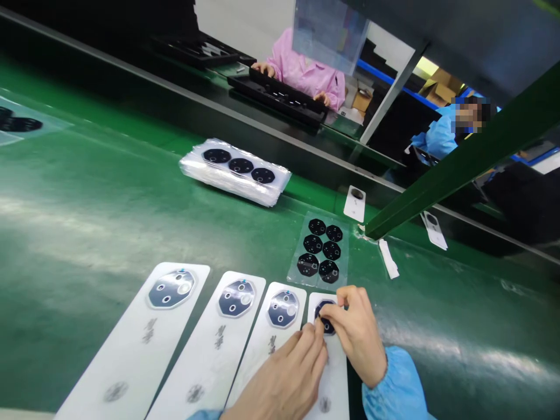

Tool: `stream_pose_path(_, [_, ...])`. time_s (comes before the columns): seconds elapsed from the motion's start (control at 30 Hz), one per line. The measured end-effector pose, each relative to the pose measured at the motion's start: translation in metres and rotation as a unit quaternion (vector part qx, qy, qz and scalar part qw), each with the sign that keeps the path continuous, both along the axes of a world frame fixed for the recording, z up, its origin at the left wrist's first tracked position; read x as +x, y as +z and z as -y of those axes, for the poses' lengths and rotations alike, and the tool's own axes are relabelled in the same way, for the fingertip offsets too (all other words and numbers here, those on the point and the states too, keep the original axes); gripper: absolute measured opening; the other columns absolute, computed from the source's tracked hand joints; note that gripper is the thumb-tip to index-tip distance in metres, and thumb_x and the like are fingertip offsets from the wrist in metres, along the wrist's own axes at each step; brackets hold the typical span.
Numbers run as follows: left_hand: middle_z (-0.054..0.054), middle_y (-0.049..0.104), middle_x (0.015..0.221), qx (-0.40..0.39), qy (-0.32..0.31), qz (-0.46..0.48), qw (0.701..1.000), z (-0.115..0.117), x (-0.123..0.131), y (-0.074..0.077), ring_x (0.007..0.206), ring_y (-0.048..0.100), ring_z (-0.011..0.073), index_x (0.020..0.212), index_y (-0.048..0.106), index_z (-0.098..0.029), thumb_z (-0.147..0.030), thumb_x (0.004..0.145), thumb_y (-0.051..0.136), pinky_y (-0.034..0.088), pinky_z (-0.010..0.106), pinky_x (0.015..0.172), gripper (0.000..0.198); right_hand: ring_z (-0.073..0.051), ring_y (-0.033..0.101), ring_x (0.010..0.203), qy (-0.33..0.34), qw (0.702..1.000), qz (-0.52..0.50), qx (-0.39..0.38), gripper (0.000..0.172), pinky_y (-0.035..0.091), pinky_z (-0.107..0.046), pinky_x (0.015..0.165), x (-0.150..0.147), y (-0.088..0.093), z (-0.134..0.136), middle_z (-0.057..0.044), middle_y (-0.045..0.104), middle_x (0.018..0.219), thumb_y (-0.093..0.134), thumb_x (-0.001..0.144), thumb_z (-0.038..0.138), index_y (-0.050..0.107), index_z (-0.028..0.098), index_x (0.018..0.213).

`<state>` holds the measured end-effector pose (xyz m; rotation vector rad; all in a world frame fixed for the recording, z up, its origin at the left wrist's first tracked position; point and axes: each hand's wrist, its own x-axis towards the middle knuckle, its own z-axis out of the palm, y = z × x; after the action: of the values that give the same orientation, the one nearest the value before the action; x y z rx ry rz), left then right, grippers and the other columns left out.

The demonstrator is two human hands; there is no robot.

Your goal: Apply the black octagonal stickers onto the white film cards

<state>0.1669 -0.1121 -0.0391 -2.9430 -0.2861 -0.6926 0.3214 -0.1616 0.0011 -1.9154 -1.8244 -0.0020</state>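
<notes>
Several white panels that look like phone back covers (175,364) lie in a row on the green table, each with a dark octagonal camera-lens plate (242,297) near its top. My left hand (286,367) lies flat with fingers stretched over the two rightmost covers, its fingertips at the lower edge of the rightmost octagon. My right hand (361,329) is closed in a pinch at the rightmost octagonal plate (324,324), hiding its right part. What it pinches is too small to make out. Just beyond lies a clear sheet (343,277) with several black octagonal pieces.
A stack of plastic-wrapped sheets (227,181) sits at the back. Two small white cards (355,211) (435,230) and a white strip (388,259) lie near the green post (459,163). Another sheet (48,125) is far left. Two people (306,76) sit beyond the ledge.
</notes>
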Motion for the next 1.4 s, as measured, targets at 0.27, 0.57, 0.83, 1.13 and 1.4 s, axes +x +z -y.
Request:
stream_pose_path(0.27, [0.014, 0.064, 0.112, 0.017, -0.002, -0.016, 1.000, -0.004, -0.002, 0.017, 0.097, 0.055, 0.0239, 0.102, 0.061, -0.007, -0.023, 0.085, 0.049, 0.036, 0.035, 0.083, 0.027, -0.018, 0.047, 0.078, -0.011, 0.985, -0.170, -0.002, 0.013, 0.039, -0.031, 0.068, 0.013, 0.009, 0.001, -0.004, 0.046, 0.086, 0.043, 0.093, 0.017, 0.052, 0.021, 0.084])
stream_pose_path(0.57, [0.007, 0.065, 0.112, -0.031, -0.060, 0.016, 0.998, -0.017, -0.032, 0.029, 0.099, 0.058, 0.0193, 0.097, 0.063, -0.013, -0.018, 0.093, 0.039, 0.036, 0.034, 0.095, 0.024, -0.010, 0.036, 0.047, -0.116, 0.918, -0.367, 0.098, 0.028, 0.030, -0.022, 0.043, -0.016, 0.005, 0.025, 0.005, 0.039, 0.058, 0.038, 0.097, 0.030, 0.041, 0.022, 0.070])
stream_pose_path(0.83, [0.009, 0.068, 0.106, -0.045, 0.020, 0.084, 0.995, -0.034, -0.061, 0.018, 0.101, 0.060, 0.0205, 0.099, 0.061, -0.009, -0.006, 0.092, 0.025, 0.037, 0.034, 0.095, 0.037, -0.013, 0.054, 0.057, -0.168, 0.893, -0.417, 0.022, 0.020, 0.046, -0.024, 0.055, -0.060, 0.008, 0.024, 0.001, 0.053, 0.069, 0.055, 0.088, 0.042, 0.055, 0.023, 0.092])
stream_pose_path(1.13, [0.009, 0.067, 0.112, -0.028, 0.024, 0.036, 0.999, -0.036, -0.063, 0.024, 0.102, 0.060, 0.0207, 0.104, 0.059, -0.010, -0.007, 0.090, 0.025, 0.039, 0.033, 0.092, 0.036, -0.019, 0.066, 0.077, -0.169, 0.881, -0.442, -0.007, 0.023, 0.056, -0.024, 0.065, -0.073, 0.008, 0.006, -0.006, 0.064, 0.085, 0.056, 0.087, 0.041, 0.064, 0.020, 0.091])
stream_pose_path(1.4, [0.009, 0.065, 0.111, -0.003, 0.021, 0.034, 0.999, -0.033, -0.058, 0.010, 0.102, 0.057, 0.0210, 0.104, 0.059, -0.011, -0.012, 0.088, 0.031, 0.034, 0.037, 0.093, 0.033, -0.017, 0.066, 0.072, -0.156, 0.931, -0.326, -0.046, 0.014, 0.055, -0.024, 0.062, -0.065, 0.001, -0.012, -0.004, 0.066, 0.082, 0.052, 0.089, 0.031, 0.060, 0.020, 0.094])
